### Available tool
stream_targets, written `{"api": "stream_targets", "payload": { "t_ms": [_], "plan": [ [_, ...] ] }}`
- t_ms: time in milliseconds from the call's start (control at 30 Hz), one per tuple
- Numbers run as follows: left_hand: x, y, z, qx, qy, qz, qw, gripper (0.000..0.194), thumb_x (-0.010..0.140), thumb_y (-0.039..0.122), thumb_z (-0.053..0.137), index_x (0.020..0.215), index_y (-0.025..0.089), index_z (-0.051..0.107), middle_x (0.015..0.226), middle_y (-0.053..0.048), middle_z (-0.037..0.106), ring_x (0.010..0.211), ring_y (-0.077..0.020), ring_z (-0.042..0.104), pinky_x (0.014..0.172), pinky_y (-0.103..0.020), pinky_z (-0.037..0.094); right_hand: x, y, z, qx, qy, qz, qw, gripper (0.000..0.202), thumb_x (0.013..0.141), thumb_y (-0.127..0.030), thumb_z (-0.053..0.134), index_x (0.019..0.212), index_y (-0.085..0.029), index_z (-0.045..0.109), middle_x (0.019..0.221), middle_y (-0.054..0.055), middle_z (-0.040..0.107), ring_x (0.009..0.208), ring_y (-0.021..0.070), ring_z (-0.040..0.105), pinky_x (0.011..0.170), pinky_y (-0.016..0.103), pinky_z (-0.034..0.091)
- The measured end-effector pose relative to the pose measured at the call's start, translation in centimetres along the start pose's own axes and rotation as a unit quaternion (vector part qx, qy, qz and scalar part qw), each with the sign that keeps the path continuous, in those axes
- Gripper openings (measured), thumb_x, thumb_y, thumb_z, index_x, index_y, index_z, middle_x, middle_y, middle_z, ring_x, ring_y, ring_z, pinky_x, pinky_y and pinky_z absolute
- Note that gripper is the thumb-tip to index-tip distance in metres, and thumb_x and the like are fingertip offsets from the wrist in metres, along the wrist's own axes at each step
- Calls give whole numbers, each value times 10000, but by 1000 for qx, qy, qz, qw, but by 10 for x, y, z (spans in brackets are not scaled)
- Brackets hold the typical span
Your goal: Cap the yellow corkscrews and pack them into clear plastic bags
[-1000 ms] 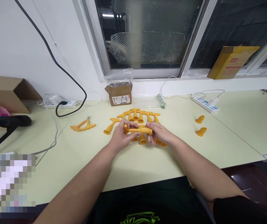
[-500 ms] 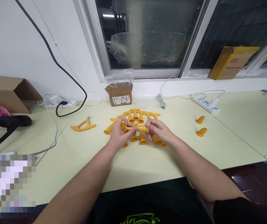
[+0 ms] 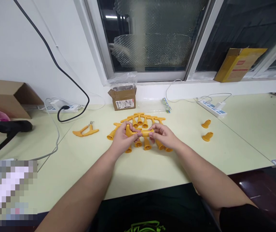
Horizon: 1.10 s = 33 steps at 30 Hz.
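Both my hands hold one yellow T-shaped plastic handle with a ribbed, flared sleeve [image 3: 146, 132], level above the table. My left hand [image 3: 123, 138] is closed around the T-shaped end. My right hand [image 3: 163, 136] pinches the sleeve end between thumb and fingers. Under and behind my hands lie several similar yellow T-handles [image 3: 140, 118] with flared ends, some partly hidden by my hands. Two loose yellow flared sleeves [image 3: 207, 136] stand to the right. On the left lie two T-handles without sleeves [image 3: 90, 130], with small metal pieces at their tips.
A small open cardboard box [image 3: 124, 99] and a clear plastic bag [image 3: 150, 106] are at the back. Power strips [image 3: 211, 108] with cables stand along the wall. A black cable [image 3: 56, 61] hangs at left, near a larger carton [image 3: 3, 93] and a black stand [image 3: 14, 127].
My right fingers have shifted slightly along the sleeve, and the thumb sits lower on it. My left hand keeps its hold. The whole view has shifted a little.
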<state>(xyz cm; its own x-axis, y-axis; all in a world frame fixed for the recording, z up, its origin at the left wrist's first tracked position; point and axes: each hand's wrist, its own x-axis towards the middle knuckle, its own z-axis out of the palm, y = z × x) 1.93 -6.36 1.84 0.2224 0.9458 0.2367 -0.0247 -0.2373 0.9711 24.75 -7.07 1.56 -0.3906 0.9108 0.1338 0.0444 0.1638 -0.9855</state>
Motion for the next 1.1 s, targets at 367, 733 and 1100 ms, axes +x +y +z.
{"api": "stream_targets", "payload": {
  "t_ms": [367,733,1100],
  "plan": [
    [13,8,-27,-95,2,-17,995,624,687,383,919,1158,246,533,941,-39,761,764,-149,705,755,-284,574,-3,0,3,83,-51,5,995,390,871,-544,733,1005,-227,551,832,11,720,669,166,692,692,330,563],
    [15,26,-82,291,62,-211,931,408,653,447,871,949,204,729,750,-38,751,645,-206,711,585,-265,530,-1,3,-19,-162,52,-77,982,202,896,-403,678,941,-207,659,833,23,673,744,160,600,684,299,488],
    [15,-2,-82,361,23,-220,906,246,627,347,838,771,238,671,766,-27,743,556,-225,695,574,-314,517,-2,2,-87,-244,297,-64,921,212,835,-409,677,865,-199,660,710,-2,610,582,128,472,561,280,383]
  ]
}}
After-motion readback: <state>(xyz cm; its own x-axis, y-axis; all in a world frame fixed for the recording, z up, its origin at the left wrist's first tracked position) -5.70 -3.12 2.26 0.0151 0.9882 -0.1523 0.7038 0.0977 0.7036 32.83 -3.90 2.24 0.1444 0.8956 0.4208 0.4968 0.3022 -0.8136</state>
